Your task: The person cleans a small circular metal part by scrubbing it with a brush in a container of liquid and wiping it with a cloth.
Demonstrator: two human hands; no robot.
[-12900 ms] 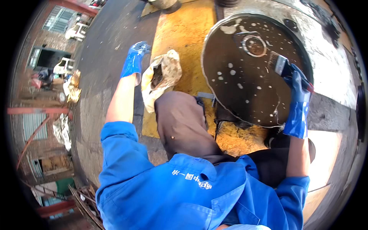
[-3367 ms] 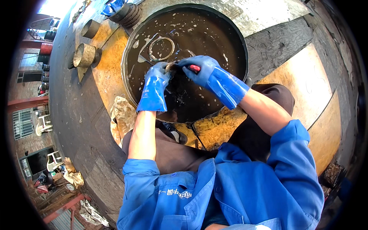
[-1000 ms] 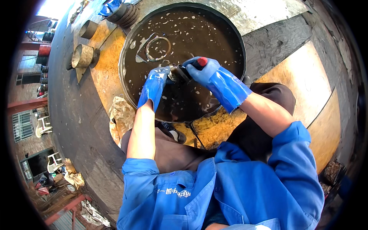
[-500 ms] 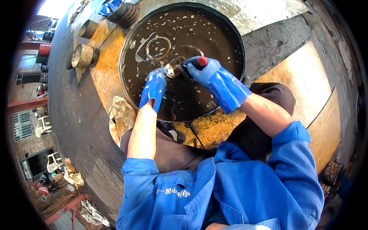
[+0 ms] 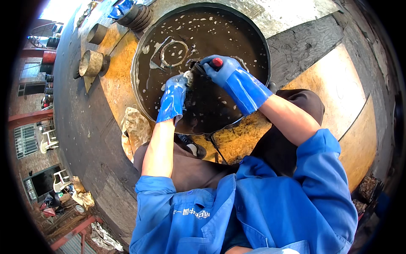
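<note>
Right hand (image 5: 222, 70), in a shiny blue rubber glove, is wrapped round a flat dark brush (image 5: 197, 67), fingers closed on the grip w/ the red handle end poking up. Left hand (image 5: 176, 82), same type of glove, is pinching a small pale metal piece (image 5: 189, 78), tho the exact finger placement is partly hidden. Brush head is right by the piece at its 1 o'clock; can't tell 100% if they're touching.

Both hands are over a big round dark pan (image 5: 133, 74) holding murky brown liquid (image 5: 237, 40) w/ whitish blobs on it. The piece is a bit off center, approx 8 o'clock. Thin round metal ring (image 5: 162, 57) is in the pan at approx 10, apart from both hands.

Outside the pan: crumpled beige cloth (image 5: 135, 127) b/w 7 & 8, stack of dark ribbed rings (image 5: 141, 20) b/w 10 & 11, and two short open cylinders (image 5: 91, 63) around 9, near the edge of a yellow-stained board (image 5: 120, 57).
</note>
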